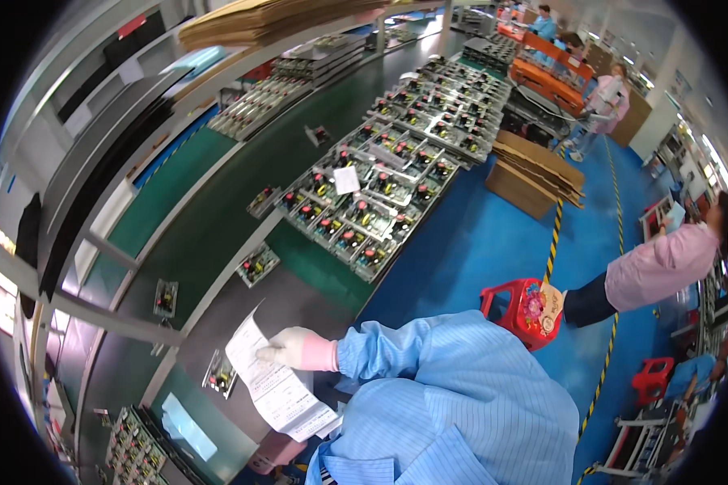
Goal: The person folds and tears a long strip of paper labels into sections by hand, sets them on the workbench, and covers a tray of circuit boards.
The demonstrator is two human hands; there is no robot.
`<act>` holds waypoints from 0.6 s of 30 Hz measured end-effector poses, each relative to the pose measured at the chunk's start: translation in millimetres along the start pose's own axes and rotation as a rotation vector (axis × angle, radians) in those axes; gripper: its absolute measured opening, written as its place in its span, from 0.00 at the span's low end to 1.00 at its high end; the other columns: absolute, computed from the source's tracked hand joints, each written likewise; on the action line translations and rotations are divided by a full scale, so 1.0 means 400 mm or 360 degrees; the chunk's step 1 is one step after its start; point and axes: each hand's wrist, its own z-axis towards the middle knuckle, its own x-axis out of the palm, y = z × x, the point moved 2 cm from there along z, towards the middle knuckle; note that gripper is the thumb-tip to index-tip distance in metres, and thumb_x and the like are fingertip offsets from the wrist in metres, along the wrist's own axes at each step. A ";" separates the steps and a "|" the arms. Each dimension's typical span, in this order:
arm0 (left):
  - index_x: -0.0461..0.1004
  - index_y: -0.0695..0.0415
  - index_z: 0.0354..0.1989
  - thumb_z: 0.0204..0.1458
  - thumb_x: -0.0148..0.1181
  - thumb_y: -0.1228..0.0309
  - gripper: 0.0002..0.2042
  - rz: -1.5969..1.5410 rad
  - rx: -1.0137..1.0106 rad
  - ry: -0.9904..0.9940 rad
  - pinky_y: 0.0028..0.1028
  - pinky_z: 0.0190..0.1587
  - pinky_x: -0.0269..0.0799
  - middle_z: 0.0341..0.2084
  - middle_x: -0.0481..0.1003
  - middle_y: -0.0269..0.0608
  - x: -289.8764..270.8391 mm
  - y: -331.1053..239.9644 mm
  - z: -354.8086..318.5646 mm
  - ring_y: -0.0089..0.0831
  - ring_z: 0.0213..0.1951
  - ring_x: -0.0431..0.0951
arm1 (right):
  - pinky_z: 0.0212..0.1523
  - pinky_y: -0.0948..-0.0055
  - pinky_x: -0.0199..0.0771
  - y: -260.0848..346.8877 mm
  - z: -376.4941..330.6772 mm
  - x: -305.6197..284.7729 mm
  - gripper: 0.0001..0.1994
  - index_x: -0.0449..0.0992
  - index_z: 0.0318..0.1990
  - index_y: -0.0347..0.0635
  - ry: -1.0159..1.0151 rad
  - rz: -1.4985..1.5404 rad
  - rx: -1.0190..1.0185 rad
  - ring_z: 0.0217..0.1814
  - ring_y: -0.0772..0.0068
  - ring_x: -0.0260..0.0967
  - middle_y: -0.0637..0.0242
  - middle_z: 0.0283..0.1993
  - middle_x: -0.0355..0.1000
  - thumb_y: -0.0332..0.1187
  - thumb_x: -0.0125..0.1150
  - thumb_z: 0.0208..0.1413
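My right hand (299,349), in a white glove with a pink cuff, reaches in on a blue striped sleeve. Its fingers are closed on the upper part of a long printed paper sheet (279,392), which is creased and curls at the top. The sheet hangs over a dark grey work surface (218,323). Just left of it lies a small circuit board (220,373), partly covered by the paper. Another circuit board (257,265) sits farther up, at the edge of the surface. My left hand does not show.
Trays of circuit boards (380,186) cover the far bench, a white slip (346,179) on them. A dark green conveyor (210,234) runs along the left. A red stool (526,311), cardboard (534,174) and a person in pink (663,263) are on the right.
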 end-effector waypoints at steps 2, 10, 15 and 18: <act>0.76 0.67 0.41 0.57 0.53 0.56 0.22 0.0038 -0.0020 0.0029 0.37 0.44 0.70 0.36 0.78 0.54 0.014 -0.015 0.023 0.48 0.41 0.76 | 0.40 0.60 0.72 0.007 0.013 -0.038 0.23 0.81 0.33 0.41 -0.0139 -0.0347 -0.0218 0.37 0.51 0.74 0.53 0.32 0.76 0.53 0.50 0.57; 0.76 0.67 0.42 0.57 0.53 0.55 0.22 -0.0038 -0.0385 -0.0034 0.38 0.45 0.70 0.36 0.78 0.55 0.062 0.322 -0.227 0.49 0.42 0.76 | 0.31 0.65 0.71 0.522 -0.209 -0.192 0.04 0.79 0.21 0.50 0.0184 -0.1856 -0.0852 0.28 0.67 0.74 0.67 0.22 0.75 0.37 0.62 0.39; 0.76 0.67 0.42 0.56 0.52 0.55 0.23 0.0110 -0.0462 0.0043 0.38 0.46 0.70 0.37 0.78 0.56 0.105 0.396 -0.301 0.50 0.43 0.76 | 0.29 0.67 0.64 0.606 -0.432 -0.151 0.05 0.74 0.19 0.51 -0.0323 -0.2132 -0.1242 0.25 0.69 0.69 0.68 0.17 0.67 0.36 0.61 0.40; 0.76 0.67 0.43 0.56 0.52 0.55 0.23 0.0113 -0.0582 0.0068 0.39 0.46 0.70 0.37 0.78 0.56 0.139 0.452 -0.367 0.51 0.43 0.76 | 0.28 0.66 0.62 0.612 -0.473 -0.121 0.05 0.73 0.18 0.50 -0.0212 -0.2147 -0.1393 0.23 0.67 0.66 0.67 0.16 0.64 0.36 0.62 0.39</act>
